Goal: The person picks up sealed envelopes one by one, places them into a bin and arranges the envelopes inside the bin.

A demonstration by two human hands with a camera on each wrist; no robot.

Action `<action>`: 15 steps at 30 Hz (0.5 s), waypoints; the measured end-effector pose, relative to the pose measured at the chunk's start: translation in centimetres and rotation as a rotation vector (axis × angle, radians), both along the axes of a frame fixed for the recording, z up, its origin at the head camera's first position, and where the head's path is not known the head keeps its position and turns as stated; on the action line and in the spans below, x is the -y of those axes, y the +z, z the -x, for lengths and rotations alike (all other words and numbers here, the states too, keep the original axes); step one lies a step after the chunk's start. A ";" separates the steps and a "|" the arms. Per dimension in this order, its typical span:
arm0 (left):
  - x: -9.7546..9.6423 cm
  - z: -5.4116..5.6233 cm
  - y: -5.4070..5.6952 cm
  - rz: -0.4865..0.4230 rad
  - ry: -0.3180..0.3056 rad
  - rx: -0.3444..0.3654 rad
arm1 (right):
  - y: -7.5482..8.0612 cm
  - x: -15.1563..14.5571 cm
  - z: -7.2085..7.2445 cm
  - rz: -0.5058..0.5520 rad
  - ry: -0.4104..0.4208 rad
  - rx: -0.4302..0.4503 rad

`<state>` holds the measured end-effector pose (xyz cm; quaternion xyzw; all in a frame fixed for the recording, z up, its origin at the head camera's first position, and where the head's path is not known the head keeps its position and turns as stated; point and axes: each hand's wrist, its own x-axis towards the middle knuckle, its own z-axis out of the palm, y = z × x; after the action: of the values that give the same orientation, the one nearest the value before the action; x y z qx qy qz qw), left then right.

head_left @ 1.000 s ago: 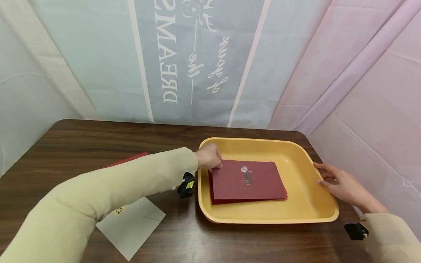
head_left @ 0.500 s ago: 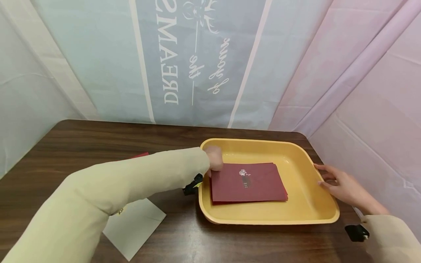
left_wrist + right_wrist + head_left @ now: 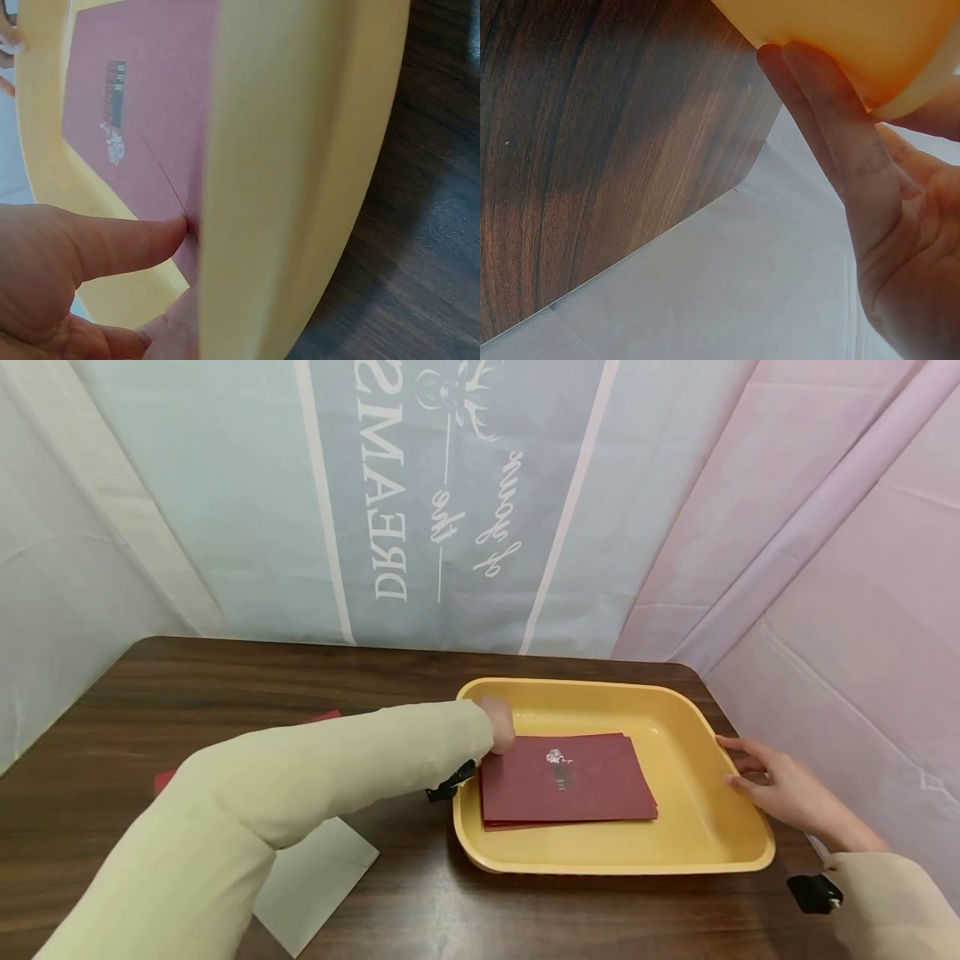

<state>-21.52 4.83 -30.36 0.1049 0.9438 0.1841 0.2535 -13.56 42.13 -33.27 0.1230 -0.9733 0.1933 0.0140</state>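
A stack of maroon envelopes [image 3: 566, 781], the top one with a white rose print and a dark label, lies in the left part of a yellow tray [image 3: 697, 810]. My left hand [image 3: 498, 724] reaches over the tray's left wall to the stack's far left corner. In the left wrist view its thumb [image 3: 142, 244] presses on the top envelope's corner and its fingers curl below, partly hidden behind the wall. My right hand [image 3: 780, 785] grips the tray's right rim; the right wrist view shows its fingers [image 3: 840, 120] flat against the outside.
A pale grey envelope-like sheet [image 3: 318, 877] lies on the dark wooden table [image 3: 420, 902] left of the tray, partly under my left sleeve. Red paper [image 3: 324, 717] shows behind that sleeve. Fabric curtains [image 3: 832, 652] enclose the table's back and sides.
My left hand and sleeve have shifted a little right and down over the stack's corner. The envelopes have shifted slightly within the tray. My right hand has stayed on the rim.
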 end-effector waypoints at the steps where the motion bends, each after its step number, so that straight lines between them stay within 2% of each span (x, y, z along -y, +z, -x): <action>1: 0.0 -0.3 0.2 -0.007 0.000 -0.003 | 0.0 0.0 0.0 -0.005 -0.002 0.000; 4: 0.0 -0.8 0.5 0.027 -0.051 -0.041 | 0.0 -0.1 0.0 -0.014 -0.005 0.003; 7: 0.0 -1.0 0.8 0.059 -0.070 -0.058 | -0.1 -0.1 0.0 -0.011 -0.006 0.003; 12: 0.0 -1.0 1.0 0.047 -0.014 -0.046 | 0.0 0.1 -0.1 -0.005 -0.007 0.000; 14: 0.1 -0.7 0.8 0.031 0.011 -0.031 | 0.1 0.1 -0.1 -0.008 -0.005 -0.002; 15: 0.2 -0.5 0.9 0.029 0.004 -0.026 | 0.1 0.1 -0.1 -0.007 -0.003 -0.006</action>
<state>-20.99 4.65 -29.48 0.1018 0.9498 0.1697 0.2426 -13.48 41.99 -33.21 0.1221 -0.9741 0.1897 0.0166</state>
